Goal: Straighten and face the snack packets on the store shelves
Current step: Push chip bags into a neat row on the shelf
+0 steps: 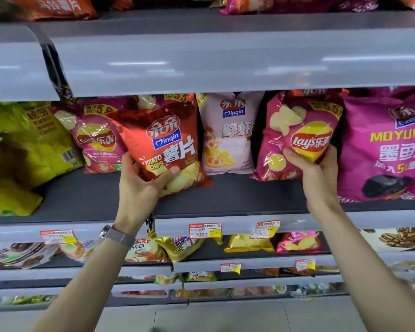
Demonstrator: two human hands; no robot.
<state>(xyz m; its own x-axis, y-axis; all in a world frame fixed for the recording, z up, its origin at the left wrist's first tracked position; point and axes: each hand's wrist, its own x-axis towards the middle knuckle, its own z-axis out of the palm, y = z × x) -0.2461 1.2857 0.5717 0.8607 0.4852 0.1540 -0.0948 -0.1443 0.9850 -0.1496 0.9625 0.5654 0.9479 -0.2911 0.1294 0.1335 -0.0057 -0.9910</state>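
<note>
Here, by the head view, taking the pale pink packet (228, 133) at mid-shelf as the marker.

Just left of it: red potato-chip packet (163, 149), gripped at its lower corner by the left hand (139, 185), thumb curled over the front, fingers behind. Long axis slanted, top leaning away from the pink packet, bottom corner toward it. Forward of the row, overlapping a magenta packet (98, 140) behind; resting on the shelf deck (225, 197) or lifted, hard to say.

Just right of the marker: magenta Lay's packet (300, 137), held low down in the right hand (314, 173), fingers wrapped across the front. Slanted too, top tipped away from the marker toward the purple packet (388, 149).

Probably called for next: turning each top inward until upright like the pink packet, then setting both back level with its face.
</note>
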